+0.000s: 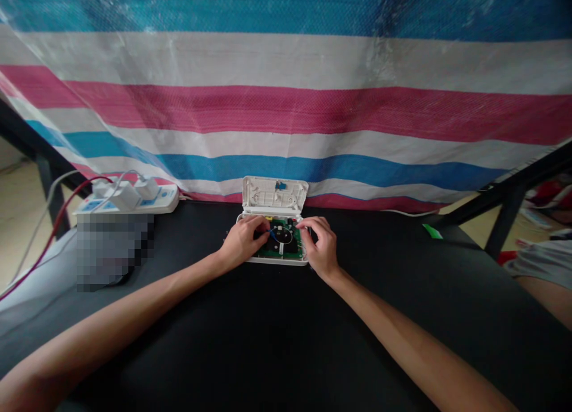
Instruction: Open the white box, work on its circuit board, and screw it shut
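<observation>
An opened white plastic device lies on the black table, its green circuit board exposed. The detached white cover stands just behind it. My left hand rests on the device's left side, fingers curled onto the board near a yellow and a blue wire. My right hand is at the right edge, fingers pinched together over the board; what they grip is too small to name.
A white power strip with plugged adapters and red and white cables sits at the back left, beside a blurred patch. A striped tarp hangs behind the table. A small green object lies right. Another person's leg shows at far right.
</observation>
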### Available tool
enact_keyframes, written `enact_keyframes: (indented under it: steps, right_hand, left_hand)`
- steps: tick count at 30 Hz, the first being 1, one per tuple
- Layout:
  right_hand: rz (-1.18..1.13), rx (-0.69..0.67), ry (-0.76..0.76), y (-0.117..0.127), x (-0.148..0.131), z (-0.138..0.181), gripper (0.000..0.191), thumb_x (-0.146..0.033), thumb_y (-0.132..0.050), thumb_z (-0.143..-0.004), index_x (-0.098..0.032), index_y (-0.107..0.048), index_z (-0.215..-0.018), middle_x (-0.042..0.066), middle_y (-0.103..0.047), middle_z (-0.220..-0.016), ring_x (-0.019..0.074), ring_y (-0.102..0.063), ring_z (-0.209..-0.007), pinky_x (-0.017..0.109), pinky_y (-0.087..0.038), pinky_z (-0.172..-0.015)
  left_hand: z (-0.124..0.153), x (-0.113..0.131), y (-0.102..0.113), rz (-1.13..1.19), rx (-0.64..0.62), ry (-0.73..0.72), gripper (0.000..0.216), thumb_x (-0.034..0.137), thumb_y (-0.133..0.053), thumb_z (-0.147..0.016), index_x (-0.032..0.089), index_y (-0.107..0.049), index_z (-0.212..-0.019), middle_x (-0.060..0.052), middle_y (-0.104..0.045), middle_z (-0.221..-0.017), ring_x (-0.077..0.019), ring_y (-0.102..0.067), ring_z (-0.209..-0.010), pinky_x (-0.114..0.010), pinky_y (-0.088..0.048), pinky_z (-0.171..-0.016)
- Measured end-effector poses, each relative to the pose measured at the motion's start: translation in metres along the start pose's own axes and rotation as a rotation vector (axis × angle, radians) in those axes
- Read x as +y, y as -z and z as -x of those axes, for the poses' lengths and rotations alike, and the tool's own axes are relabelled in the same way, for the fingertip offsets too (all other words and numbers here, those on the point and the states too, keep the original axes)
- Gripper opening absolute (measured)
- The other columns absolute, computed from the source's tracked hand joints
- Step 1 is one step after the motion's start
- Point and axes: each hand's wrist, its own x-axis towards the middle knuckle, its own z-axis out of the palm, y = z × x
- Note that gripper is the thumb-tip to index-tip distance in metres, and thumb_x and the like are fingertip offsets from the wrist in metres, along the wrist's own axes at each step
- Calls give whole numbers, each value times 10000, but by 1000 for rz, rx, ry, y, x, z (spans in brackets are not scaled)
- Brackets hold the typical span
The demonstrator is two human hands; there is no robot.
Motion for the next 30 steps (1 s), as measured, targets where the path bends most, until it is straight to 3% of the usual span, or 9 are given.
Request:
enact_keyframes:
  steps: [13, 15, 19, 24, 26, 30]
  right_hand:
    - [35, -45, -37, 2, -5, -1, 138, -198, -504, -911, -199, -629, -852, 55, -687, -864, 222, -609, -869, 363, -448, -824]
    - [91, -156, -68, 2, -7, -11, 131, -169, -522, -889, -191, -641, -840, 54, -698, -857, 217, -620, -861, 345, -443, -816]
    - [242, -518, -163, 0, -15, -44, 130, -112, -577, -843, -171, -678, -788, 47, -719, -809, 182, -641, -781, 275, -432, -720]
    - [375, -943, -191, -4, -34, -71, 120, -240, -697, -813, -175, -696, -712, 44, -724, -723, 168, -654, -679, 245, -384, -583]
    - [438, -1011, -161, -7, -42, -69, 132, -294, -704, -815, -177, -704, -754, 64, -741, -778, 193, -679, -731, 250, -391, -585]
    - [586, -947, -105, -13, -51, -57, 211, -361, -622, -878, -171, -703, -921, 110, -755, -909, 252, -710, -857, 281, -457, -670]
  left_hand:
    - [0, 1, 1, 57, 29, 21, 118, 99, -586, -823, 182, -623, -899, 3, -644, -783, -141, -597, -710, -257, -461, -686]
    - [0, 2, 1, 65, 35, 28, 128, 93, -573, -825, 182, -625, -901, 4, -643, -773, -139, -592, -699, -251, -454, -673]
    - [0, 3, 2, 80, 39, 49, 156, 72, -537, -823, 180, -618, -901, 12, -636, -751, -127, -567, -654, -239, -438, -644]
    - [-1, 3, 2, 83, 50, 56, 148, 76, -541, -808, 178, -612, -890, 11, -619, -736, -137, -570, -669, -242, -439, -647]
    - [-1, 2, 2, 84, 57, 46, 151, 74, -542, -803, 179, -612, -886, 7, -623, -744, -146, -584, -698, -249, -444, -673]
    - [-1, 1, 1, 94, 65, 45, 164, 61, -538, -802, 180, -610, -889, 5, -630, -762, -146, -590, -709, -252, -439, -687]
